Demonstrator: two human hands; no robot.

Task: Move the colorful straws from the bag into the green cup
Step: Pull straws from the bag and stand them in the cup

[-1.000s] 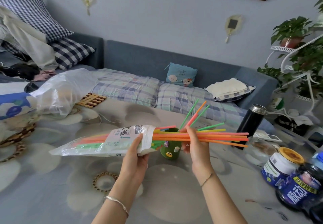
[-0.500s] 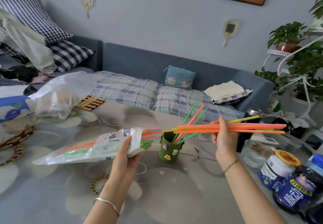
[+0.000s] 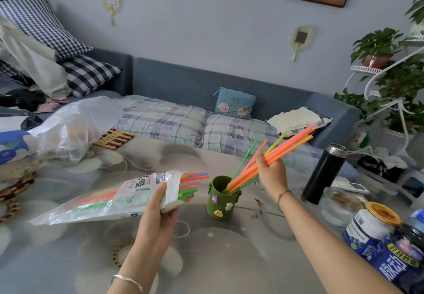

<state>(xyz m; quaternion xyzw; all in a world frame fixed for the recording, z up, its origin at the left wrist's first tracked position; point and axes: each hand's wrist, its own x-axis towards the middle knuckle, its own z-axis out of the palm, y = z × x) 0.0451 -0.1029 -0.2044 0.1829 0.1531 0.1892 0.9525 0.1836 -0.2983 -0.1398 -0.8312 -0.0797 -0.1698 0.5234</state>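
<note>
Right hand: my right hand (image 3: 271, 174), right of centre in the frame, is clenched around a bunch of straws (image 3: 289, 147), mostly orange and pink with a yellow one among them, tilted so the lower ends dip toward the green cup (image 3: 223, 198).
Left hand: my left hand (image 3: 158, 213), lower centre, grips the bag (image 3: 107, 198) near its open mouth, holding it nearly level above the table.
Straws in bag: plenty remain, their pink, orange and green ends poking out of the mouth toward the cup.
Cup: it stands upright at the centre of the frame, with a few straws, one of them green, leaning in it; the lower ends of my bunch seem to be at or inside the rim, though I cannot tell how deep.
Step in hand: seating this bunch in the cup.
Doing it well: I think I should bring the bunch more upright, get every lower end past the rim, then loosen my grip so the straws slide down together. The cup looks light, so a sideways push could tip it.
Progress: I judge it well short of done.
Surface: the table (image 3: 229, 259) wears a grey cloth with pale flower shapes. A black flask (image 3: 324, 173), a glass jar and blue-labelled bottles crowd the right edge.
Room: a blue sofa with plaid covers runs behind, a clear plastic bag lies at left, and potted plants fill the upper right.
</note>
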